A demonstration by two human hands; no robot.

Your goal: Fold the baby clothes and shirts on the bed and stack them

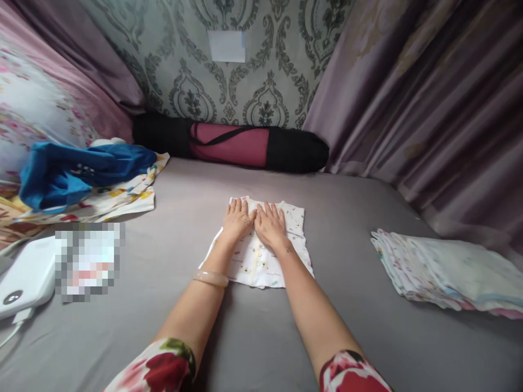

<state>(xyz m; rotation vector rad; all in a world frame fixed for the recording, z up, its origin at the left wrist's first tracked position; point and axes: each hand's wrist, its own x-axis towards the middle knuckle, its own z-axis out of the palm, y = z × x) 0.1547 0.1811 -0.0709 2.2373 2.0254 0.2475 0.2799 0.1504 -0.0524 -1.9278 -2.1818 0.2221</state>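
Wears a pale bangle (211, 277) on the left forearm (188, 314). Presses left hand (238, 219) and right hand (269, 225) flat, side by side, on the far half of a small printed white shirt (248, 267), spread beneath on gray bedsheet (249, 337). Faces a black-and-maroon bag (232, 149) beyond.

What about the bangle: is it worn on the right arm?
No, the bangle circles the left forearm behind the left hand, and the right forearm shows none.
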